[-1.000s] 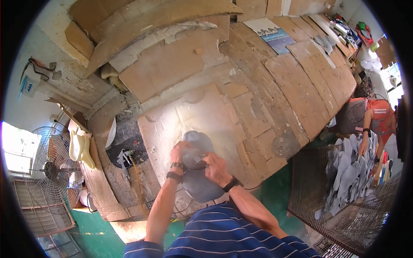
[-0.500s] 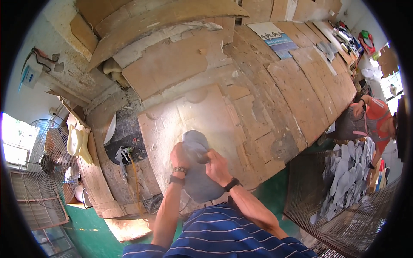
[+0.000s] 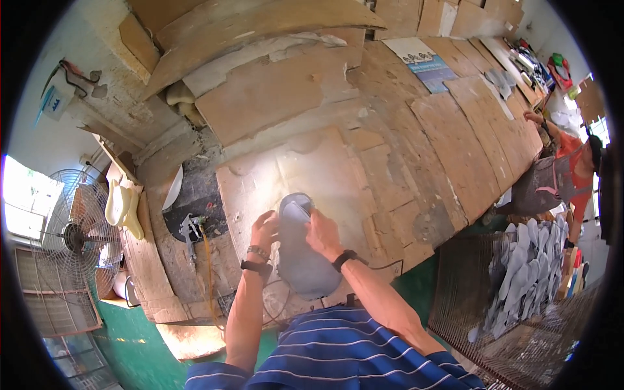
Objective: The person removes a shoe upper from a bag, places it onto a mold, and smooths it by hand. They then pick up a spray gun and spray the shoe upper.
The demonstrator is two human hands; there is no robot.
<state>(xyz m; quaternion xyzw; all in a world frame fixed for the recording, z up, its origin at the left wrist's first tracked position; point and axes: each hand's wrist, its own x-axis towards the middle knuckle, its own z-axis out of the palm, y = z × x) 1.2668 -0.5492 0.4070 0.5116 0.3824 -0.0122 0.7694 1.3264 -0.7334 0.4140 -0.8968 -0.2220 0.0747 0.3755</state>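
A long grey sole-shaped piece (image 3: 305,266) with rounded ends lies on the cardboard sheet in front of me, its near end close to my shirt. At its far end a smaller, paler grey piece (image 3: 297,208) lies on it, partly hidden by my fingers. My right hand (image 3: 321,233) is closed at the right edge of this far end, thumb and fingers pinched there; what they grip is hidden. My left hand (image 3: 265,229) is just to the left of the sole-shaped piece, fingers loosely bent and apart, holding nothing visible.
A spray gun (image 3: 190,229) with a yellow hose lies on the left. Beyond it are yellowish foot-shaped forms (image 3: 121,205) and a fan (image 3: 71,237). At right, a wire rack (image 3: 455,286) holds several grey insoles (image 3: 530,266); a co-worker (image 3: 559,175) stands behind it.
My left hand has let go and moved left off the grey piece. The far end, bent up between my hands before, now lies flatter. The co-worker's arm has reached toward the bench.
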